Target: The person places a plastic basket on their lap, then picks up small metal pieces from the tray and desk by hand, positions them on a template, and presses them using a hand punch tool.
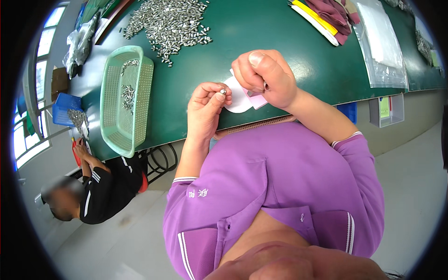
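My left hand [204,108] is closed, pinching a small shiny metal piece [223,92] between thumb and fingertip. To its right, my right hand [270,77] is curled into a loose fist at about the same height. A tiny dark tip shows near its curled fingers, but what it grips is hidden. Under and between both hands lies a white round sheet [238,99] near the table's front edge. Pink paper [257,100] partly covers it below my right hand.
A large heap of small metal pieces [170,23] covers the far part of the green table [200,60]. A pale green basket [142,98] with some pieces stands left. Yellow and white rolls [317,21], maroon cloth [329,14] and plastic bags [380,42] lie far right. Another person [112,186] works at left.
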Demonstrator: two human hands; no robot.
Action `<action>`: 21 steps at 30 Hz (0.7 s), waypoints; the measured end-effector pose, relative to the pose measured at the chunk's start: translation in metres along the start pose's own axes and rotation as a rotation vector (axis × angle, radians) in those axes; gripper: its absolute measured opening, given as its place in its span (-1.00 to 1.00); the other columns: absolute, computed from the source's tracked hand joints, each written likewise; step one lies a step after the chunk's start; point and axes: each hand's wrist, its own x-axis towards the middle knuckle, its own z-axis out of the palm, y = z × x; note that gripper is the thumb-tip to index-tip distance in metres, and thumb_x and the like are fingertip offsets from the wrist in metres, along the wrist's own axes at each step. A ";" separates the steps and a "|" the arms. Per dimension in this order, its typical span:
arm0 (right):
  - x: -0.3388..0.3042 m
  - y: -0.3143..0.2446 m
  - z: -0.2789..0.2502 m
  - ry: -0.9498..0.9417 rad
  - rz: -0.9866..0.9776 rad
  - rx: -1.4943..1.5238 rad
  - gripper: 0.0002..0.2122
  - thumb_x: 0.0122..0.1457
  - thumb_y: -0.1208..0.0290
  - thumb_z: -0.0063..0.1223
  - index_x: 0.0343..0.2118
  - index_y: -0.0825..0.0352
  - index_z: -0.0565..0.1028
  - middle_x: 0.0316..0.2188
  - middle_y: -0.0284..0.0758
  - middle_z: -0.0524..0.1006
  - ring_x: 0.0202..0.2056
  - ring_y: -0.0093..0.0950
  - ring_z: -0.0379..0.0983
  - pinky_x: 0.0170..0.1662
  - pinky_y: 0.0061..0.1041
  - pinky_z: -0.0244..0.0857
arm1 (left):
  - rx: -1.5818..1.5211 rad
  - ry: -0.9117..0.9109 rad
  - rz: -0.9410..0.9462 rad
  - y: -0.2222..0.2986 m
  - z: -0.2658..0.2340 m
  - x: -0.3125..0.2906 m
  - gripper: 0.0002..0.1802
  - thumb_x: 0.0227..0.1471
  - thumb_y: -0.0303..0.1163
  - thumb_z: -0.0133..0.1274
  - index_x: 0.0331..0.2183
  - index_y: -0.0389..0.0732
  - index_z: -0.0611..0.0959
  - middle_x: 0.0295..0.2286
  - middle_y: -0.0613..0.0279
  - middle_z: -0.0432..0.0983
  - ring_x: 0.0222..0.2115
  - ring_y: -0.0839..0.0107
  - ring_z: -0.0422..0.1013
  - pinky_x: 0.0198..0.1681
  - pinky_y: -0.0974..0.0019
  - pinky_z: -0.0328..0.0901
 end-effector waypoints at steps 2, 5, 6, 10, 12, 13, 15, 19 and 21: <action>0.000 0.000 0.000 -0.005 -0.016 -0.002 -0.63 0.11 0.34 -0.37 -0.82 0.30 0.14 -0.82 -0.46 0.14 -0.71 -0.67 0.01 -0.62 -0.65 -0.06 | -0.039 -0.033 -0.022 0.001 0.001 -0.001 -0.92 -0.05 -0.48 -0.01 -0.43 -0.21 0.42 -0.45 0.23 0.35 -0.44 0.51 0.28 -0.36 0.52 0.24; 0.001 0.000 0.000 -0.006 -0.016 0.004 -0.63 0.11 0.35 -0.38 -0.82 0.30 0.14 -0.82 -0.45 0.15 -0.72 -0.67 0.00 -0.63 -0.65 -0.06 | -0.029 -0.042 0.030 0.002 0.001 -0.001 -0.90 -0.07 -0.58 -0.04 -0.40 -0.26 0.43 -0.42 0.16 0.40 -0.45 0.51 0.32 -0.34 0.49 0.26; 0.001 0.000 0.000 -0.003 -0.003 0.011 -0.63 0.11 0.35 -0.38 -0.83 0.30 0.14 -0.82 -0.45 0.15 -0.72 -0.67 0.01 -0.64 -0.65 -0.06 | -0.030 -0.038 0.034 0.002 0.001 -0.002 -0.90 -0.07 -0.58 -0.04 -0.40 -0.26 0.43 -0.42 0.16 0.40 -0.45 0.51 0.32 -0.34 0.49 0.26; 0.003 0.000 0.001 -0.014 -0.003 0.013 -0.64 0.11 0.35 -0.38 -0.82 0.30 0.14 -0.82 -0.43 0.16 -0.72 -0.67 0.01 -0.64 -0.66 -0.06 | -0.053 -0.045 0.033 0.003 -0.001 -0.002 -0.92 -0.04 -0.55 -0.06 -0.39 -0.25 0.43 -0.41 0.17 0.39 -0.45 0.52 0.31 -0.37 0.49 0.26; 0.003 0.002 0.002 0.010 -0.023 -0.023 -0.60 0.13 0.25 -0.43 -0.83 0.25 0.12 -0.85 -0.43 0.15 -0.74 -0.67 -0.05 -0.67 -0.67 -0.13 | -0.122 -0.046 -0.002 0.005 -0.001 -0.002 -0.92 -0.03 -0.53 -0.07 -0.38 -0.24 0.43 -0.42 0.18 0.38 -0.46 0.53 0.30 -0.38 0.50 0.26; 0.003 0.002 0.002 0.004 -0.023 -0.022 -0.60 0.13 0.25 -0.43 -0.83 0.25 0.12 -0.85 -0.43 0.15 -0.74 -0.67 -0.05 -0.67 -0.67 -0.13 | -0.216 -0.046 -0.050 0.006 0.000 -0.002 -0.90 -0.01 -0.48 -0.08 -0.35 -0.22 0.42 -0.43 0.22 0.35 -0.46 0.54 0.26 -0.39 0.54 0.24; 0.003 0.002 0.001 0.001 -0.029 -0.031 -0.60 0.14 0.25 -0.44 -0.82 0.25 0.12 -0.84 -0.44 0.14 -0.74 -0.68 -0.05 -0.67 -0.67 -0.14 | -0.309 -0.045 -0.092 0.007 -0.001 -0.002 -0.88 0.01 -0.44 -0.09 -0.32 -0.20 0.41 -0.43 0.25 0.31 -0.45 0.55 0.22 -0.41 0.57 0.21; 0.002 0.001 0.000 -0.015 -0.030 -0.027 -0.60 0.15 0.25 -0.45 -0.82 0.25 0.13 -0.84 -0.46 0.14 -0.74 -0.68 -0.05 -0.67 -0.68 -0.14 | -0.553 -0.132 -0.117 0.004 -0.008 -0.001 -0.86 0.05 -0.41 -0.14 -0.30 -0.19 0.40 -0.44 0.29 0.27 -0.46 0.57 0.18 -0.43 0.60 0.20; 0.002 0.002 -0.002 -0.030 -0.019 -0.008 -0.61 0.13 0.27 -0.40 -0.82 0.28 0.13 -0.82 -0.43 0.16 -0.72 -0.67 -0.01 -0.65 -0.67 -0.09 | -0.592 -0.132 -0.123 0.004 -0.009 -0.001 -0.86 0.06 -0.40 -0.15 -0.30 -0.19 0.40 -0.44 0.30 0.27 -0.47 0.58 0.17 -0.44 0.61 0.20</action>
